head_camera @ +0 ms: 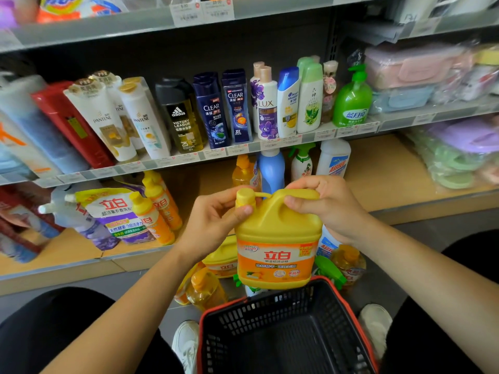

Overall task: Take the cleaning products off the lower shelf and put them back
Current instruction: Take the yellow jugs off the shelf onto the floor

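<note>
Right grip (321, 203) curls round the handle of the yellow detergent jug (278, 238); left grip (216, 214) pinches its cap, above the basket (283, 303).

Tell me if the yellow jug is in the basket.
No, the left hand and right hand hold the jug above the basket's rim.

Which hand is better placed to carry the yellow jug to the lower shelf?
Probably the right hand: it grips the handle of the yellow jug, so it can bear the weight. The left hand only pinches the cap.
</note>
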`<move>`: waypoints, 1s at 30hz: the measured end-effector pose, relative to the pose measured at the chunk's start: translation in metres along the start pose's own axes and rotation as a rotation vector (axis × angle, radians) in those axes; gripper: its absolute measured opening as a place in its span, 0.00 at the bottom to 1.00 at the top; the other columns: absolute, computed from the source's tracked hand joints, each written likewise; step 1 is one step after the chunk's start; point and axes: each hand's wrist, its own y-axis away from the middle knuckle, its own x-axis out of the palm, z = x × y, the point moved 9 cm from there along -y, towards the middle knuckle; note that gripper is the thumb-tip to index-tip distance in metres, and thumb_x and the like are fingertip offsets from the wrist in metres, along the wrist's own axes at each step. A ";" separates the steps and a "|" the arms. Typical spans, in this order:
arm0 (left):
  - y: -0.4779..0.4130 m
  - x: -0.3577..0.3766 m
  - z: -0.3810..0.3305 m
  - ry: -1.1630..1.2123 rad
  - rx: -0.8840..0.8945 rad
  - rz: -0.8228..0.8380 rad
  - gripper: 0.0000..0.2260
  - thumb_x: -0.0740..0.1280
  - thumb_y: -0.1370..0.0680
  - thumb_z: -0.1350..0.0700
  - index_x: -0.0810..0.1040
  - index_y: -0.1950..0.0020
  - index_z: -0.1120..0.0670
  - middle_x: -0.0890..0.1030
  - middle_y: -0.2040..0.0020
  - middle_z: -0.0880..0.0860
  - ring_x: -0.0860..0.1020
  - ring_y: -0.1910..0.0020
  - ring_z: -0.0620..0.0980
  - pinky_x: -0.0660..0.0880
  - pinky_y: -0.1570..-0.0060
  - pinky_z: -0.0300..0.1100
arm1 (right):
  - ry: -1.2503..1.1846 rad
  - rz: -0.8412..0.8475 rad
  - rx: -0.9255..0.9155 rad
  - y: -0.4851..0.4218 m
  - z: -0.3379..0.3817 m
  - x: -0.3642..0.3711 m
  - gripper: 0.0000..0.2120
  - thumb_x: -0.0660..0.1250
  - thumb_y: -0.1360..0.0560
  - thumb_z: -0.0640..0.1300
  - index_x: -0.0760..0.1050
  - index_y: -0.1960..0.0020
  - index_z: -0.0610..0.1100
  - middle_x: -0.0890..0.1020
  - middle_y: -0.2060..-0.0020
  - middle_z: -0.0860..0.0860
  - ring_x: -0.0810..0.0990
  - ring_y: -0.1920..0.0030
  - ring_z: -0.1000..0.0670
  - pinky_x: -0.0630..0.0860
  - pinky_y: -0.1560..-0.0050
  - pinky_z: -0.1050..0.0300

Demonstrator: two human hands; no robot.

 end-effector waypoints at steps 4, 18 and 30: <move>0.005 -0.005 0.002 -0.196 0.030 -0.140 0.18 0.73 0.23 0.57 0.80 0.34 0.58 0.83 0.39 0.56 0.80 0.37 0.54 0.77 0.38 0.60 | 0.165 -0.056 -0.110 0.006 0.006 0.002 0.08 0.79 0.32 0.41 0.85 0.54 0.46 0.86 0.58 0.48 0.85 0.55 0.46 0.82 0.53 0.49; 0.000 0.003 0.003 -0.048 -0.009 -0.070 0.16 0.71 0.23 0.56 0.80 0.36 0.54 0.85 0.41 0.54 0.82 0.39 0.53 0.80 0.41 0.53 | 0.045 0.036 -0.042 -0.013 0.003 -0.008 0.14 0.77 0.37 0.45 0.84 0.53 0.42 0.87 0.60 0.47 0.86 0.57 0.49 0.83 0.55 0.56; -0.004 -0.002 0.044 0.032 -0.215 -0.032 0.37 0.75 0.28 0.39 0.70 0.24 0.52 0.79 0.31 0.48 0.77 0.32 0.45 0.76 0.35 0.42 | -0.016 -0.109 -0.035 -0.015 0.002 -0.027 0.11 0.76 0.36 0.46 0.85 0.54 0.47 0.87 0.56 0.46 0.85 0.53 0.48 0.83 0.50 0.53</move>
